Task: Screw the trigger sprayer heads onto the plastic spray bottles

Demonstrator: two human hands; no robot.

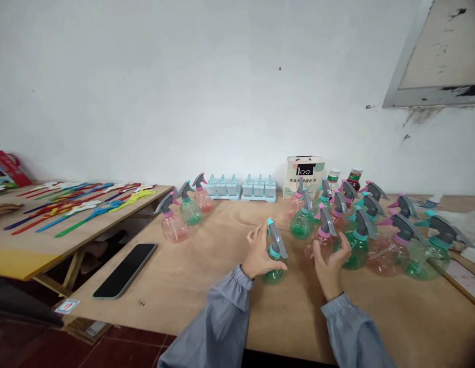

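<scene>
My left hand is wrapped round a small spray bottle with a clear green body, a grey trigger and a turquoise nozzle. That bottle stands upright near the middle of the wooden table. Just to the right, my right hand has its thumb and fingers apart, in front of a pink spray bottle with a grey trigger. Whether the fingertips touch this pink bottle, I cannot tell. Behind and beside it stand several more green and pink spray bottles, among them a green one and a pink one.
On the table's left stand a pink bottle, two more bottles and a black phone. Light-blue ice-pop moulds and a paper bag line the wall. Colourful hand-shaped sticks cover the neighbouring table, where another person's hand rests.
</scene>
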